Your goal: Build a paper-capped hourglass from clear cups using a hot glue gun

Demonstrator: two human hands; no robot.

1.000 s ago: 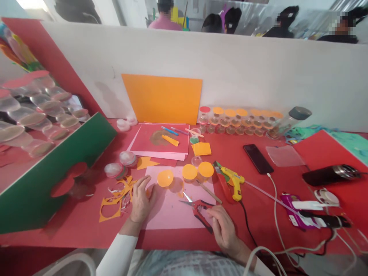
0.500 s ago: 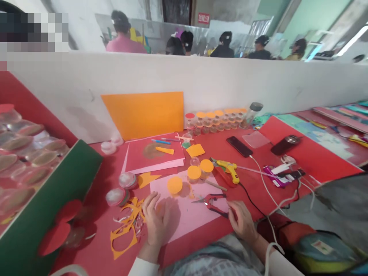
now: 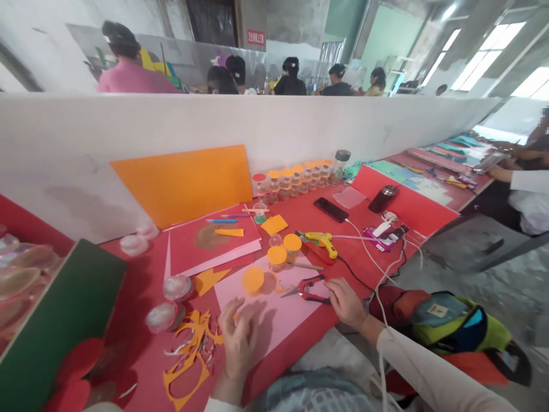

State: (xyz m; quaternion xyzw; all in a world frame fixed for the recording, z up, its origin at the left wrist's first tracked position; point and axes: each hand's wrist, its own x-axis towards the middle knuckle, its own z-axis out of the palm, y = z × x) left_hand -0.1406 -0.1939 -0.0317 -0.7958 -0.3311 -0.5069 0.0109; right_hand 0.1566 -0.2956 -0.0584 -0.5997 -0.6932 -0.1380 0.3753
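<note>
My left hand [image 3: 240,337] hovers at the left edge of a pink sheet [image 3: 281,320], fingers bent and apart, with a speck of orange near the fingertips. Beside it lie orange paper scraps [image 3: 189,360] with round cut-outs. My right hand [image 3: 347,303] has its fingers curled together at the handle ends of red-handled scissors [image 3: 306,289]; whether it holds anything is hidden. The scissors lie on the pink sheet, blades pointing left. Behind them stand small clear jars with orange discs on top, among them a jar disc [image 3: 253,280] and another disc [image 3: 277,257].
A yellow glue gun [image 3: 321,240], a phone [image 3: 331,209] and a power strip [image 3: 381,237] with trailing cables lie right. A green-sided box [image 3: 64,309] stands left. Capped jars [image 3: 295,180] line the white partition [image 3: 274,123]. Several people sit beyond it.
The view has swung right, bringing another person at the right edge into sight. My left hand's fingers are more bent. My right hand stays by the scissors' handles.
</note>
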